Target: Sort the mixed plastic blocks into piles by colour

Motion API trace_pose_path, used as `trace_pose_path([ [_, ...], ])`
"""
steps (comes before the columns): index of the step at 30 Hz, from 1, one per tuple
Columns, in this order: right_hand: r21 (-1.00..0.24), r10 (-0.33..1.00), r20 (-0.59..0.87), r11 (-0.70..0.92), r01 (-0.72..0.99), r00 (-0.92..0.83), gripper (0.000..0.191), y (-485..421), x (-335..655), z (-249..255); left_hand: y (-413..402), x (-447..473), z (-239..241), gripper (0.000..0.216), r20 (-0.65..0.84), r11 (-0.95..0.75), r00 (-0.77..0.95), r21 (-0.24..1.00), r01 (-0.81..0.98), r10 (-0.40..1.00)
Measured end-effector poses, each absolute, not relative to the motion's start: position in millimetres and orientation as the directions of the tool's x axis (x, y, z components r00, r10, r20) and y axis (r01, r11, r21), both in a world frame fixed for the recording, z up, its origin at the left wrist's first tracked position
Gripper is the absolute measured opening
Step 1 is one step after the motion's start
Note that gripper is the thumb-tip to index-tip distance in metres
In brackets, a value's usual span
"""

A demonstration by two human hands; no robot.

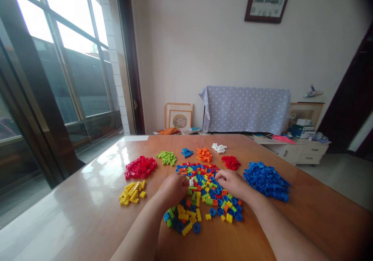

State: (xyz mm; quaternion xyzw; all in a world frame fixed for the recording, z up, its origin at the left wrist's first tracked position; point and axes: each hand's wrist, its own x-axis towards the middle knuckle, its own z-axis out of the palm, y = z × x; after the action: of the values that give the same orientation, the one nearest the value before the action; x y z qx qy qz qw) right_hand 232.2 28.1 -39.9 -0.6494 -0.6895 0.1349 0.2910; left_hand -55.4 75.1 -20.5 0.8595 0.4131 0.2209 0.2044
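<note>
A mixed pile of toy building bricks (pixel 208 193) in several colours, with blue wheel-like pieces among them, spreads over the table between my hands. My left hand (pixel 175 187) is at the pile's left side, its fingers curled together; what is in them, if anything, is hidden. At the right side, my right hand (pixel 231 181) has its fingers bent into a pinch over the bricks, and I cannot make out anything in it. A white brick (pixel 191 182) lies just beside my left fingertips.
Sorted heaps ring the mixed pile: yellow bricks (pixel 131 193), red bricks (pixel 141 167), lime green bricks (pixel 166 157), blue bricks (pixel 187 152), orange bricks (pixel 204 155), white pieces (pixel 218 148), smaller red pieces (pixel 230 162) and a large blue heap (pixel 266 180). All are on the brown table (pixel 99 206).
</note>
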Motion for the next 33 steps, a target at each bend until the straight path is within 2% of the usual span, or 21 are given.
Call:
trace_pose_path([
  [4, -0.588, 0.97, 0.242, 0.143, 0.796, 0.005, 0.02, 26.8, 225.4, -38.1, 73.7, -50.7, -20.9, 0.017, 0.257, -0.566, 0.542, 0.62, 0.543, 0.8],
  [9, -0.574, 0.948, 0.31, 0.249, 0.78, -0.074, 0.019, 22.0, 204.0, -31.2, 72.6, -42.5, -20.5, 0.013, 0.26, -0.531, 0.528, 0.71, 0.463, 0.808],
  [16, -0.593, 0.92, 0.362, 0.352, 0.724, -0.151, 0.023, 14.5, 173.7, -26.8, 64.2, -32.9, -17.0, 0.022, 0.058, -0.249, 0.555, 0.928, 0.276, 0.83],
  [22, -0.683, 0.903, 0.389, 0.417, 0.6, -0.185, 0.019, 7.4, 157.1, -22.8, 62.7, -26.8, -21.8, 0.033, 0.098, -0.166, 0.556, 0.983, 0.074, 0.825],
  [28, -0.86, 0.945, 0.31, 0.326, 0.392, -0.106, 0.021, 12.4, 155.4, -24.2, 61.6, -25.1, -19.3, 0.042, 0.064, -0.104, 0.511, 0.993, 0.048, 0.857],
  [33, -0.975, 0.992, 0.069, 0.045, 0.216, 0.106, 0.025, 34.9, 178.2, -19.2, 66.5, -33.0, -10.7, 0.044, 0.1, -0.132, 0.32, 0.988, 0.077, 0.942],
])
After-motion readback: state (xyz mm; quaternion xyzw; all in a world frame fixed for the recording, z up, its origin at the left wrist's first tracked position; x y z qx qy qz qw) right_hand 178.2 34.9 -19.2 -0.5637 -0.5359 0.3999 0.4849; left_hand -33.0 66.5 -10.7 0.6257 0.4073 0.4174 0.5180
